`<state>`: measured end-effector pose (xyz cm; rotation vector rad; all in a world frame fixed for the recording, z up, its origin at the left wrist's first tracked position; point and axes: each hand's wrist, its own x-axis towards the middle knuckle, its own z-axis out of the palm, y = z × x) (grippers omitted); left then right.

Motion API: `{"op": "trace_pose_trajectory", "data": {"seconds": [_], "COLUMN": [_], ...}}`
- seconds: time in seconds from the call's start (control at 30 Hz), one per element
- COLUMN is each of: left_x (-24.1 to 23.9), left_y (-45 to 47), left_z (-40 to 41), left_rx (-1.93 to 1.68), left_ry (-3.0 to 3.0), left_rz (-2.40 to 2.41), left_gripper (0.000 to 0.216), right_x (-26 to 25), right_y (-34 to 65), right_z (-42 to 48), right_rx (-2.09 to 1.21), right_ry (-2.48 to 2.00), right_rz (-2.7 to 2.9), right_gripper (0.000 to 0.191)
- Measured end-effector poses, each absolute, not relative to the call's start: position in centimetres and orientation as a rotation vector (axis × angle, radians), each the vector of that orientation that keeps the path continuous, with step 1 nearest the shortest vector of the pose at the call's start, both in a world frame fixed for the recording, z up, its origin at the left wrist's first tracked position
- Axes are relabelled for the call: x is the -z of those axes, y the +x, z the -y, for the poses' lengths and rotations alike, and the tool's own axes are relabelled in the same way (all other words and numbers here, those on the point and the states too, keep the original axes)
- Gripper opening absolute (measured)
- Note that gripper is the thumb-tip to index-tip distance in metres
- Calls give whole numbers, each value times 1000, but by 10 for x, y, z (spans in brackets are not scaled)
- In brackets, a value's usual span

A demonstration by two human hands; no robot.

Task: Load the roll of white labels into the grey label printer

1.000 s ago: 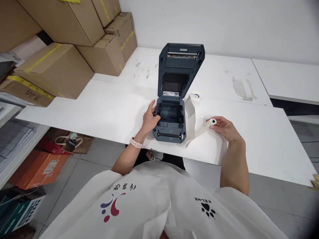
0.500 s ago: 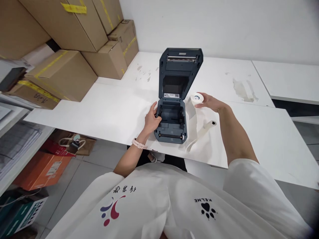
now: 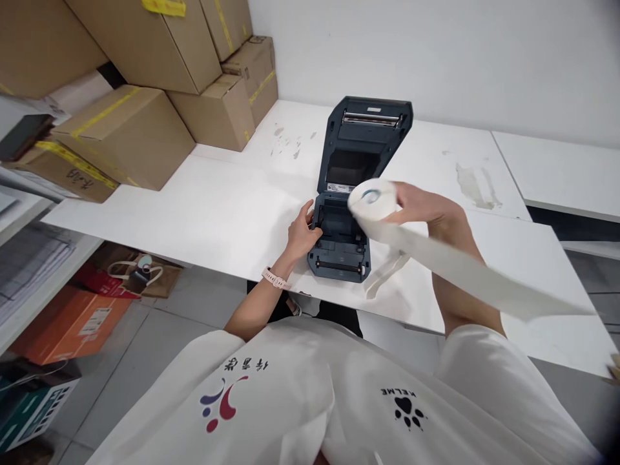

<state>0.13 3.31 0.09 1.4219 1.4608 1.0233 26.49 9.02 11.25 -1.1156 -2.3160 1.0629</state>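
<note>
A dark grey label printer (image 3: 339, 258) stands on the white table with its lid (image 3: 365, 139) raised. My left hand (image 3: 303, 232) grips the printer's left side, thumb over the rim and fingers outside. A white label roll (image 3: 372, 197) is in my right hand (image 3: 421, 203), held above the right part of the open printer. From the roll a long loose strip of labels (image 3: 460, 268) trails rightward across my right forearm. Part of the printer's inside is hidden by the roll. Another pale paper strip (image 3: 387, 274) lies on the table to the printer's right.
Cardboard boxes (image 3: 140, 139) are stacked at the left end of the table (image 3: 232, 213). A white wall is behind. On the floor at left are an orange box (image 3: 72, 326) and a paper bag (image 3: 167, 278). Another white table (image 3: 571, 168) adjoins at right.
My right hand has lifted the label roll and brought it left over the printer, its strip now swinging out to the right. My left hand stays on the printer; the view has shifted slightly.
</note>
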Motion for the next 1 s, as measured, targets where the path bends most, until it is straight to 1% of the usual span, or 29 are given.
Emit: {"op": "trace_pose_trajectory", "data": {"seconds": [0.07, 0.13, 0.2, 0.3, 0.47, 0.57, 0.63, 0.73, 0.83, 0.93, 1.0], "left_x": [-1, -1, -1, -1, -2, -1, 0, 0, -2, -3, -2], "left_y": [1, 1, 1, 1, 1, 1, 1, 1, 2, 2, 1], "left_z": [-33, -33, -33, -32, -31, -30, -30, -29, -28, -27, -28], "left_rx": [-1020, -1028, -1036, -1047, -1041, -1043, -1054, -1087, -1103, -1106, -1109], "left_ry": [1428, 1440, 1457, 1482, 1458, 1445, 1442, 1436, 1422, 1399, 1391], "left_rz": [-1460, -1463, -1469, -1474, -1494, -1486, -1473, -1442, -1423, -1412, -1395], "left_gripper": [90, 90, 90, 89, 86, 85, 84, 80, 78, 78, 77], "right_x": [-125, -129, -124, -109, -84, -74, -68, -56, -45, -45, -57], "right_y": [235, 208, 188, 173, 174, 183, 191, 197, 193, 191, 196], "right_z": [-90, -91, -92, -99, -105, -87, -65, -29, -6, -2, -9], "right_rx": [-996, -805, -658, -591, -614, -505, -412, -416, -436, -518, -633], "right_ry": [-1183, -1307, -1409, -1500, -1584, -1453, -1313, -1158, -1166, -1174, -1075], "right_rz": [2641, 2921, 3057, 3152, 3094, 2985, 2876, 2787, 2751, 2651, 2535], "right_gripper": [61, 54, 50, 51, 62, 66, 63, 56, 56, 51, 43]}}
